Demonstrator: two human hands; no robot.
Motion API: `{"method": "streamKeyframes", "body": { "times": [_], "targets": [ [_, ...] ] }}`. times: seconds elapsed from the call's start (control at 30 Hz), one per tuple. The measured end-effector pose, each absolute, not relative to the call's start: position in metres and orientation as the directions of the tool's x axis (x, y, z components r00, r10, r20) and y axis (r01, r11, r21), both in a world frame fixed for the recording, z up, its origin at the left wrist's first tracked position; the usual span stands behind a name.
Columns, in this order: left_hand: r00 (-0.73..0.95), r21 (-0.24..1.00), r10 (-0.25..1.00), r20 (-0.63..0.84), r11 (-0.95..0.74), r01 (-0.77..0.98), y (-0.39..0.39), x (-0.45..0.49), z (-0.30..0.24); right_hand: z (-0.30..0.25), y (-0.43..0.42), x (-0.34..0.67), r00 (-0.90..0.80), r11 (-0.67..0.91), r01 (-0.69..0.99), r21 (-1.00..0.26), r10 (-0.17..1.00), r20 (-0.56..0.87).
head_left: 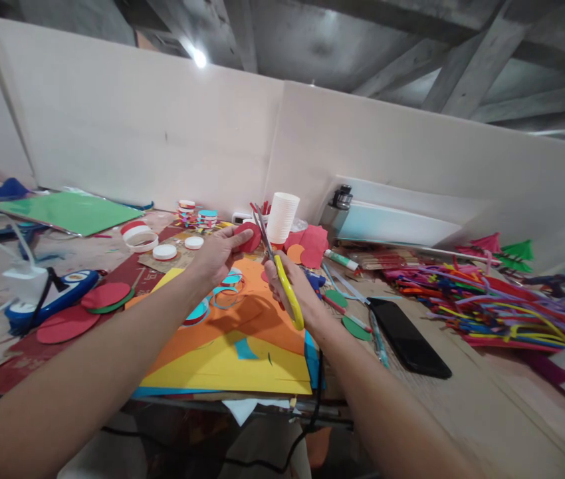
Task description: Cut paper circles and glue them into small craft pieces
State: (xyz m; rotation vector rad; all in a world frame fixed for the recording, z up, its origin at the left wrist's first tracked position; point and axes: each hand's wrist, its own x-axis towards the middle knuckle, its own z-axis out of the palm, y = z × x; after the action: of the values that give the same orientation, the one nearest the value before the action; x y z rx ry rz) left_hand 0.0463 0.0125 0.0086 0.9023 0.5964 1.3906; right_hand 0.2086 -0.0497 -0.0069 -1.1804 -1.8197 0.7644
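Note:
My left hand (217, 256) pinches a red paper disc (248, 237) and holds it up above the table. My right hand (296, 293) grips yellow-handled scissors (282, 276), whose blades point up and lie against the right edge of the red disc. Below both hands lie orange and yellow paper sheets (242, 346) with teal and red paper scraps on them.
A stack of white cups (282, 217) stands behind the hands. A black phone (409, 337) and a pen lie to the right, with a heap of coloured pipe cleaners (492, 303) beyond. Red paper circles (68, 324), white lids, a blue glue gun (53, 298) and a green sheet (68, 211) are on the left.

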Motion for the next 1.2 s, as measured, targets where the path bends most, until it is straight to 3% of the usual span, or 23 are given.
{"method": "streamKeyframes", "body": {
  "times": [0.37, 1.2],
  "targets": [
    [0.135, 0.832, 0.973, 0.187, -0.084, -0.548, 0.0185, 0.0470, 0.0015, -0.0067, -0.0493, 0.2095, -0.222, 0.381, 0.458, -0.804, 0.924, 0.311],
    [0.158, 0.819, 0.979, 0.128, -0.015, -0.573, 0.0113, 0.0480, 0.0067, -0.0088, -0.0470, 0.2084, -0.207, 0.367, 0.435, -0.822, 0.929, 0.306]
  ]
}}
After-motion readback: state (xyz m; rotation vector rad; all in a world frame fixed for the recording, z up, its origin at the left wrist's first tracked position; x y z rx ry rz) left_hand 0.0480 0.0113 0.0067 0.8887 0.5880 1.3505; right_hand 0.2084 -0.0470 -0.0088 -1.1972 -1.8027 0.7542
